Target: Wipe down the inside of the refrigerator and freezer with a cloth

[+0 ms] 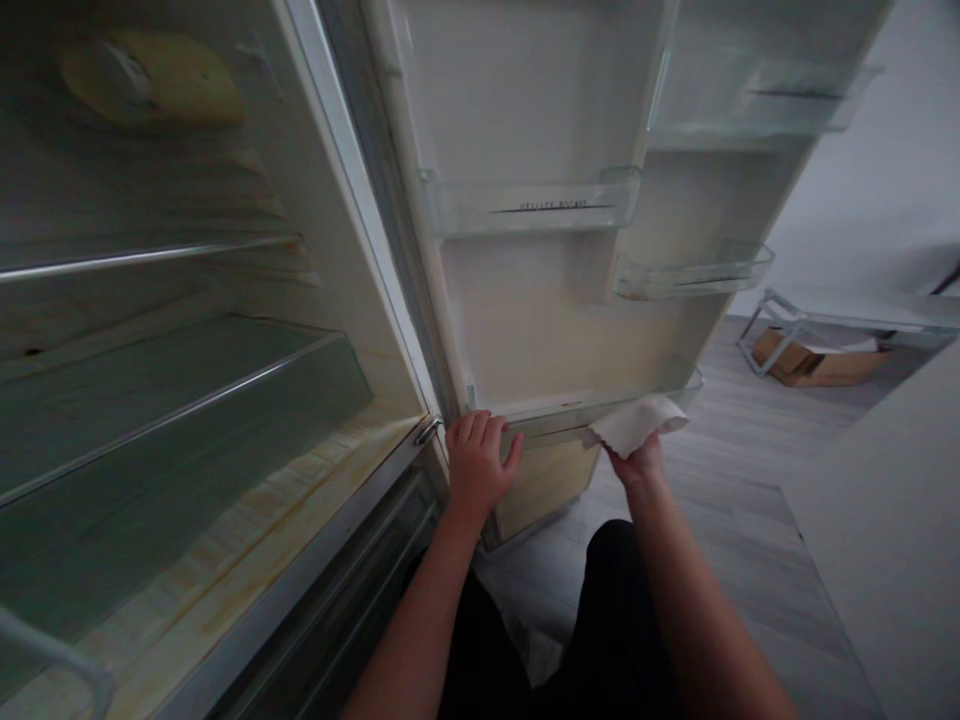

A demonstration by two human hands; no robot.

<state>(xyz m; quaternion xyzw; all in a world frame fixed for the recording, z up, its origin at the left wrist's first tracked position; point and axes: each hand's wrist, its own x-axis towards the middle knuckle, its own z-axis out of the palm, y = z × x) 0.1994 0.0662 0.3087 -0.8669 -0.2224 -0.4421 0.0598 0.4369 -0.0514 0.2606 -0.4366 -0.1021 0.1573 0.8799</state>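
Observation:
An open fridge door with clear plastic shelves spans the middle of the view. My left hand rests with its fingers over the left end of the lowest door shelf, thumb apart, holding nothing that shows. At that shelf's right end, my right hand holds a white cloth; the cloth lies over the shelf's edge and hides some of the fingers. Higher on the door are a left shelf and a right shelf.
On the left is the fridge interior with stained walls, a glass shelf and a yellowish lamp cover. A cardboard box sits under a low table at the right. A white panel stands at the lower right.

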